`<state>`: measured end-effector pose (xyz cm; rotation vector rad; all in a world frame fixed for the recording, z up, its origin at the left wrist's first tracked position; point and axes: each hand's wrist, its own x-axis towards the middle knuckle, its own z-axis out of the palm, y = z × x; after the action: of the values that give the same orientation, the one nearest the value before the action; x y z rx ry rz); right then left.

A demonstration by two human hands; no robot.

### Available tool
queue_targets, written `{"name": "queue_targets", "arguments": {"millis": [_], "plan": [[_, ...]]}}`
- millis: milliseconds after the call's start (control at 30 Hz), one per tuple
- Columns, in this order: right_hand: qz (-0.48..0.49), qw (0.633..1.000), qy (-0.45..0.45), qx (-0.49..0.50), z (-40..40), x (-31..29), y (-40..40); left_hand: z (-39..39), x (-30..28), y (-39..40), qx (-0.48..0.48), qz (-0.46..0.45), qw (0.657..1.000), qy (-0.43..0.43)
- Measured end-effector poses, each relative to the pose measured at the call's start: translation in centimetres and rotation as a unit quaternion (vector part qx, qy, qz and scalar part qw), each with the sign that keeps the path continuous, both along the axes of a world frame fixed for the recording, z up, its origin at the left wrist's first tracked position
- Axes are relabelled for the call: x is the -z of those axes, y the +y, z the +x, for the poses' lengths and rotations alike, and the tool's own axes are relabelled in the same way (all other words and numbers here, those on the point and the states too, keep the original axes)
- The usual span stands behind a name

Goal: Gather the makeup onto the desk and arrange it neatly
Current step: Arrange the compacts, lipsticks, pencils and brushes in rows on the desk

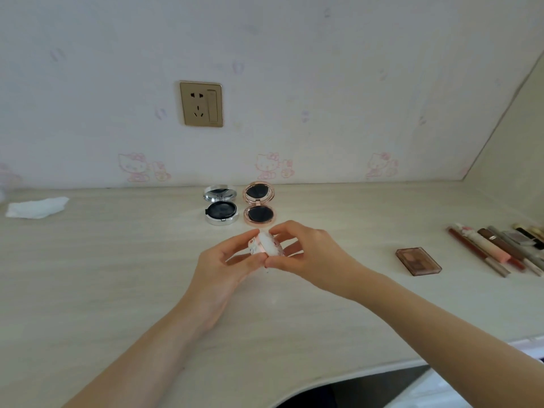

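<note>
Both hands pinch one small white compact (266, 244) just above the counter (117, 260), left hand (228, 260) cupping underneath, right hand (306, 254) working the lid edge. The risk: if the lid pops suddenly, it could slip and drop onto the open silver compact (220, 209) and pink compact (259, 207) behind, scattering that tidy pair.

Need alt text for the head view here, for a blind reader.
Both hands, left hand and right hand, hold a small white compact above a pale desk. Behind stand two open compacts, silver and rose-gold; pencils lie far right.
</note>
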<state>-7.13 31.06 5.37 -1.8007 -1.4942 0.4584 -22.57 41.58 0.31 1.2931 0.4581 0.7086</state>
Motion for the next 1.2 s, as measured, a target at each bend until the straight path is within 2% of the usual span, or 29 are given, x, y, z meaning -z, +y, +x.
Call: {"name": "queue_targets", "arguments": {"millis": [167, 367, 633, 833, 1033, 1200], "plan": [[-0.006, 1.000, -0.019, -0.005, 0.0, 0.2, -0.2, 0.0, 0.1, -0.1, -0.023, -0.023, 0.999, 0.005], [-0.014, 0.997, -0.073, -0.030, 0.1, 0.0, -0.7, 0.0, 0.0, -0.1, -0.018, 0.013, 0.999, 0.038], [-0.049, 0.986, -0.140, -0.074, 0.6, -0.7, -1.2, -0.1, 0.0, -0.3, -0.010, 0.018, 0.999, 0.037], [0.030, 0.992, -0.118, -0.037, -0.1, -0.2, -1.3, 0.0, -0.3, -0.5, -0.031, 0.025, 0.999, 0.035], [0.062, 0.992, -0.108, 0.005, 0.1, 0.1, -0.8, -0.1, -0.2, -0.6, -0.045, 0.121, 0.990, 0.064], [0.041, 0.989, -0.139, 0.023, 0.2, 0.6, -0.6, 0.0, 0.2, -1.2, -0.088, 0.285, 0.943, 0.148]]}}
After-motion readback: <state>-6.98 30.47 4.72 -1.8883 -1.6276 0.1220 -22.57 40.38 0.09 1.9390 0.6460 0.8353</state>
